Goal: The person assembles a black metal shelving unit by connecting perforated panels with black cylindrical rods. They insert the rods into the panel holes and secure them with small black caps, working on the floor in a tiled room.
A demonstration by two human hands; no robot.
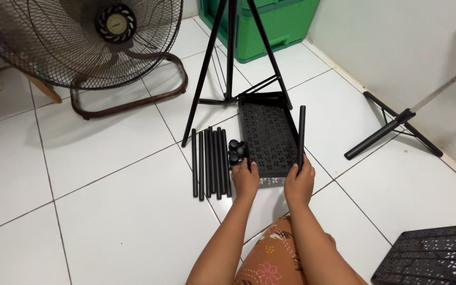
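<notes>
Black parts: we see a shelf kit mostly unassembled on the white tile floor (pixel 106 211).
Done: one black tube (pixel 301 138) stands at the right near corner of the perforated shelf panel (pixel 264 132), centre of frame; whether it is fully seated we cannot tell.
Left: we judge most remains. A row of loose tubes (pixel 210 162) lies just left of the panel, round caps (pixel 236 150) sit at its left edge, and a second panel (pixel 434 256) lies at lower right.
Left hand (pixel 245 178): fingers curled narrow on the panel's near left corner, touching it.
Right hand (pixel 299 183): closed around the base of the upright tube.
Around: fan (pixel 80 42) upper left, tripod (pixel 230 58) top centre, green crate (pixel 270 24) behind.
</notes>
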